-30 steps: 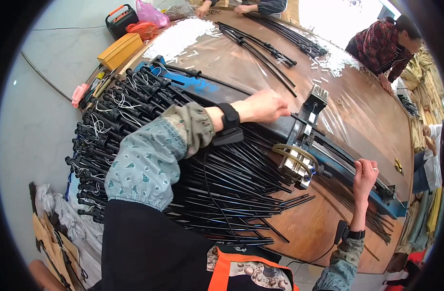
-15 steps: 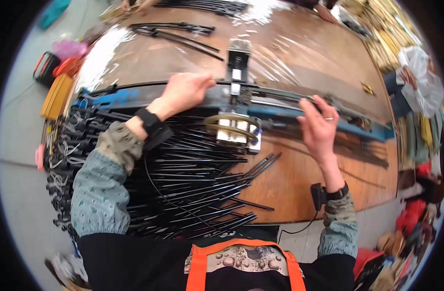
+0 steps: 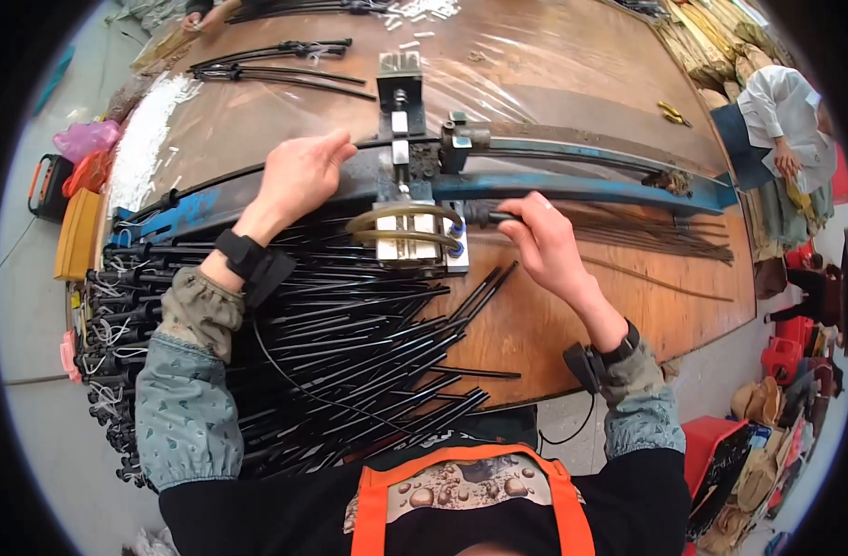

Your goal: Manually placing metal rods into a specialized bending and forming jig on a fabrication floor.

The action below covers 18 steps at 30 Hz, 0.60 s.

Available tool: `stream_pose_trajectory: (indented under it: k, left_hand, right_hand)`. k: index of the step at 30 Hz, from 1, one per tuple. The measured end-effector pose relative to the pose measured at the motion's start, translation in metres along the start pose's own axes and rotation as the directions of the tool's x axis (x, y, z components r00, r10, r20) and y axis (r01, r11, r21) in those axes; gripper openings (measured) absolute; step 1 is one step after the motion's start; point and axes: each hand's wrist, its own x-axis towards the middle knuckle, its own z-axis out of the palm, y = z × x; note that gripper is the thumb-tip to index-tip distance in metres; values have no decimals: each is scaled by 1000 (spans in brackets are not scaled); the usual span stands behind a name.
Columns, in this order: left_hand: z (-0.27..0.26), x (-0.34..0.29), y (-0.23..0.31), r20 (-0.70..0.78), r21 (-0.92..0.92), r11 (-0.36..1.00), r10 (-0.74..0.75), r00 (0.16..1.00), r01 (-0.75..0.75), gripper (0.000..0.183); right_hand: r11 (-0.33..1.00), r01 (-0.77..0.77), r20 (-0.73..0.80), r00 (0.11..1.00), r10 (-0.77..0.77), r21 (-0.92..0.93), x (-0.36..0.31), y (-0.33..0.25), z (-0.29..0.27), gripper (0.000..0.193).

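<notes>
My left hand (image 3: 303,171) is closed, fingers pinched on a thin black rod (image 3: 229,184). The rod runs along a blue metal beam into a metal clamp fixture (image 3: 403,139) with a silver cylinder block (image 3: 402,246) in front. My right hand (image 3: 544,243) is closed round the end of a black lever handle (image 3: 487,215), just right of the block. Looped brown hoses (image 3: 373,224) join the block by blue fittings. Nearer me lies a large heap of black rods (image 3: 350,324), their thick ends and white cords stacked at the left.
The long blue beam (image 3: 590,188) crosses the wooden table (image 3: 535,343). Thin brown rods (image 3: 655,232) lie beside it on the right. Farther off are black rod bundles (image 3: 276,69), scattered white pieces (image 3: 155,139) and yellow pliers (image 3: 674,114). Another person (image 3: 780,130) is at the right.
My right hand has moved left and down from above the beam onto the lever handle. The view has shifted; my left hand stays by the rod.
</notes>
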Motion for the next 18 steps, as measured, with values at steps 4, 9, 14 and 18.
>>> stream_pose_trajectory:
  k: [4, 9, 14, 18]
  left_hand:
    - [7, -8, -4, -155, 16, 991, 136, 979, -135, 11]
    - [-3, 6, -36, -215, 308, 891, 407, 888, -334, 8]
    - [-34, -5, -57, -274, 505, 843, 362, 891, -187, 27]
    - [-87, -41, 50, 11, 490, 871, 3, 1000, -8, 23]
  right_hand:
    - [988, 148, -54, 988, -146, 30, 20, 22, 11, 18]
    - [936, 61, 195, 981, 8, -348, -8, 36, -5, 17]
    - [863, 220, 311, 947, -78, -455, -23, 41, 6, 24]
    - [889, 155, 218, 974, -64, -431, -23, 46, 11, 37]
